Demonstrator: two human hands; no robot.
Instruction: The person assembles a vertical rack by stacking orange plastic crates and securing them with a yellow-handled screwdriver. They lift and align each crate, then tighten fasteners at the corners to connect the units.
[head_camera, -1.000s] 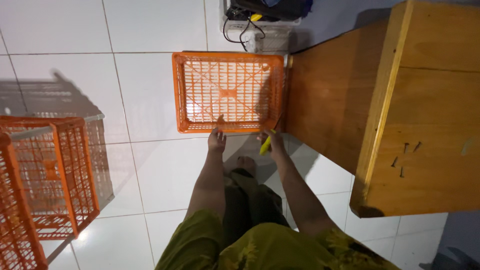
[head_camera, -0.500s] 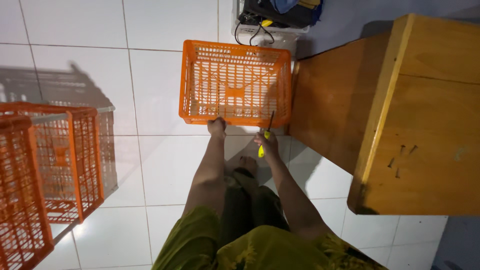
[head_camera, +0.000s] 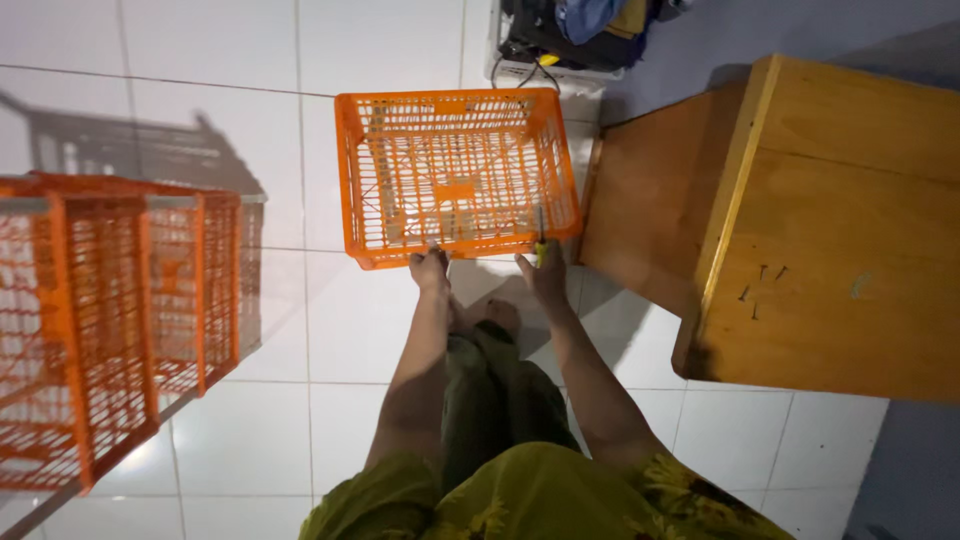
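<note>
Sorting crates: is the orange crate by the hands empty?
Empty: through the orange crate only its mesh bottom and the white floor tiles show.

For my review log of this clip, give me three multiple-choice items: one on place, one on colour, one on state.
1. Where does the orange plastic lattice crate by the hands lie?
A on the wooden table
B on the white tiled floor
C on a shelf

2. What colour is the slim tool's handle in the right hand?
A yellow
B red
C blue

3. How is the left hand?
A hanging free
B at the crate's near rim
C flat on the floor

Key: 1 B, floor tiles surround it; 2 A, yellow shows above the fingers; 3 B, fingers meet the rim.
</note>
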